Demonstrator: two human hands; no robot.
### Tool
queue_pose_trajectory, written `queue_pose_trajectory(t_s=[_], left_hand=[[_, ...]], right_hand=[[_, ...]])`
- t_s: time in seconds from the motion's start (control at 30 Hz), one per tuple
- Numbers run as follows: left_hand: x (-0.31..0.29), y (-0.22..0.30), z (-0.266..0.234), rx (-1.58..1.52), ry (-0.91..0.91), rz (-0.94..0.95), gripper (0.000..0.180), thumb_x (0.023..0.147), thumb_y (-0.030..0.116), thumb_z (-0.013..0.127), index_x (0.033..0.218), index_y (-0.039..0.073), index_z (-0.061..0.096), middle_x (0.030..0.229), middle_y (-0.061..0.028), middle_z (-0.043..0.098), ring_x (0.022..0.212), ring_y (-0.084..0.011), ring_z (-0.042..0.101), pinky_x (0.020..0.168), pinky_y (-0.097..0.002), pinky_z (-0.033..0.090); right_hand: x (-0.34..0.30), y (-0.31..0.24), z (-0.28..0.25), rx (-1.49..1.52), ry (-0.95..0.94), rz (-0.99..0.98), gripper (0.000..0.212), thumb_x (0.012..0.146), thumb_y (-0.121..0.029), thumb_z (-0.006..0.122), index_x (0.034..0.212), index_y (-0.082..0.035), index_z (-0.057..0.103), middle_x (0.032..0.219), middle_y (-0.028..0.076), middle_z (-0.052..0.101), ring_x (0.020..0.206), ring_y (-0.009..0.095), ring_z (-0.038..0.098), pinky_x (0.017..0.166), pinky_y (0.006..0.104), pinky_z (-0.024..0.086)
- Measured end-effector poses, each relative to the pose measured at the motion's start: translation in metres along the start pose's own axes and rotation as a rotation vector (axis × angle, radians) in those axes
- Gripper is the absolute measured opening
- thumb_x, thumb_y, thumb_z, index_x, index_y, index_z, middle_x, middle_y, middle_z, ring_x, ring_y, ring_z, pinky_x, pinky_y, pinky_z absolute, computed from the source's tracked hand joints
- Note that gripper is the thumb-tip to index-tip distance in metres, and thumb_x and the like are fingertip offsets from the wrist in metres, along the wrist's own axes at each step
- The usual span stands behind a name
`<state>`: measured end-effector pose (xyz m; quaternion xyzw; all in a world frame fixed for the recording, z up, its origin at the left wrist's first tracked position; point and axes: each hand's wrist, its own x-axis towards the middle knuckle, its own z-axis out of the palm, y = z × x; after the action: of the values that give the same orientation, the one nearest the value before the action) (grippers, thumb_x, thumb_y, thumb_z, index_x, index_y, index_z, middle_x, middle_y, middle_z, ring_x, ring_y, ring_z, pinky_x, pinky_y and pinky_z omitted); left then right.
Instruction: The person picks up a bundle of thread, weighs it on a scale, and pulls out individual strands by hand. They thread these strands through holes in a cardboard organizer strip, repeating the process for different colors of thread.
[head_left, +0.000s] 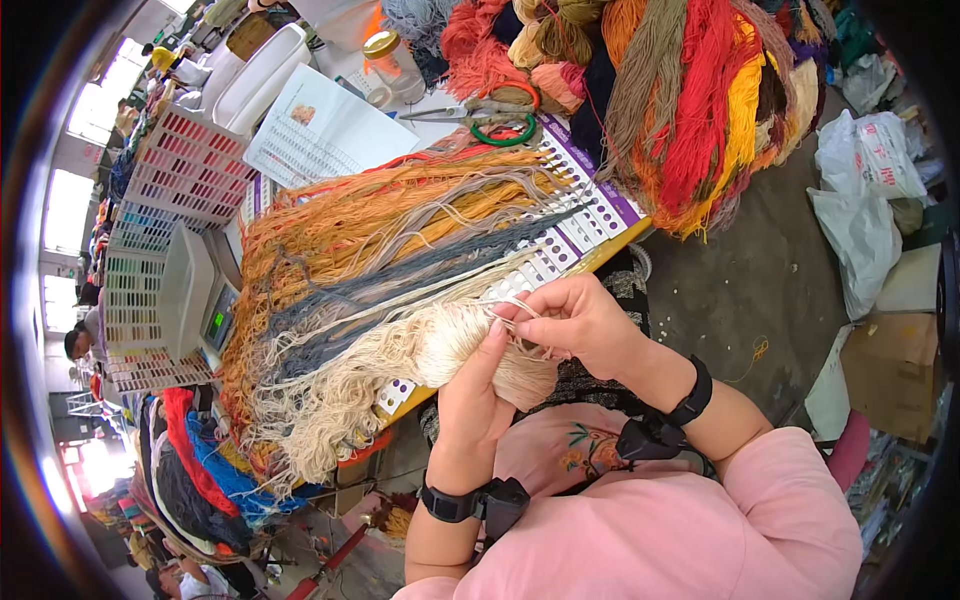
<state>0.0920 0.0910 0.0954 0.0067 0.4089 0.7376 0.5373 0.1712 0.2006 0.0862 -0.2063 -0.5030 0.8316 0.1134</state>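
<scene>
A thick bundle of cream yarn (442, 345) lies at the table's near edge, its loose ends spread to the left. My left hand (472, 395) is closed round its near end, with thumb and fingertips pressed against the strands. Close beside it, my right hand (588, 325) pinches a few cream strands between thumb and fingers. The fingertips of both hands almost meet. Past the bundle, dark blue-grey yarn (400, 285) and orange yarn (330, 235) lie in long rows. Their right ends reach a white card (590, 215) punched with holes.
Green-and-orange-handled scissors (500, 128), a printed sheet (315, 125) and a gold-lidded jar (395, 70) are at the back. A scale (215, 325) and thread colour charts (150, 270) stand left. Coloured skeins (690, 100) hang over the far right corner; plastic bags (860, 200) lie beyond.
</scene>
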Motion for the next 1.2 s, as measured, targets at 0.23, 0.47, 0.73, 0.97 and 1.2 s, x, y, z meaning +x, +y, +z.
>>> queue_pose_trajectory(t_s=[0.23,0.47,0.73,0.97,1.2], left_hand=[[0.000,0.000,0.001,-0.069,-0.062,0.014,0.026,0.082,0.013,0.042,0.104,0.000,0.045,0.110,-0.0125,0.045,0.101,-0.0223,0.045,0.086,-0.0356,0.036],[0.005,-0.003,-0.007,0.015,-0.060,0.014,0.018,0.082,0.012,0.042,0.095,0.001,0.048,0.094,-0.0079,0.052,0.082,-0.0166,0.051,0.078,-0.0318,0.039],[-0.041,0.093,-0.186,-0.948,-0.070,0.375,0.013,0.081,0.004,0.031,0.084,0.002,0.043,0.057,0.0000,0.044,0.044,-0.0081,0.044,0.052,-0.0218,0.042],[-0.058,0.126,-0.177,-0.727,-0.035,0.441,0.011,0.080,0.006,0.039,0.088,0.000,0.043,0.063,-0.0005,0.045,0.045,-0.0049,0.042,0.043,-0.0168,0.037],[0.093,0.014,-0.011,0.166,0.009,-0.221,0.021,0.077,0.006,0.046,0.096,-0.003,0.047,0.083,-0.0109,0.055,0.056,-0.0106,0.048,0.050,-0.0194,0.041]], right_hand=[[-0.004,0.001,-0.004,0.143,0.012,0.039,0.006,0.072,-0.006,0.054,0.072,-0.001,0.058,0.056,-0.002,0.050,0.045,0.002,0.041,0.041,0.0151,0.031],[-0.008,-0.002,-0.017,0.372,-0.143,0.073,0.006,0.073,-0.006,0.052,0.077,-0.001,0.054,0.064,0.001,0.054,0.049,0.004,0.045,0.042,0.0153,0.033],[-0.044,-0.060,-0.182,1.073,-0.189,-0.325,0.015,0.079,-0.003,0.040,0.091,0.005,0.045,0.091,0.013,0.051,0.077,0.018,0.052,0.067,0.0310,0.047],[-0.102,-0.162,-0.277,-0.249,0.879,-1.012,0.015,0.075,-0.006,0.038,0.079,0.003,0.051,0.080,0.014,0.054,0.079,0.022,0.051,0.079,0.0305,0.039],[0.061,-0.001,-0.144,-0.505,0.314,-0.255,0.004,0.067,-0.004,0.057,0.069,0.000,0.057,0.064,0.000,0.053,0.061,0.007,0.049,0.057,0.0199,0.039]])
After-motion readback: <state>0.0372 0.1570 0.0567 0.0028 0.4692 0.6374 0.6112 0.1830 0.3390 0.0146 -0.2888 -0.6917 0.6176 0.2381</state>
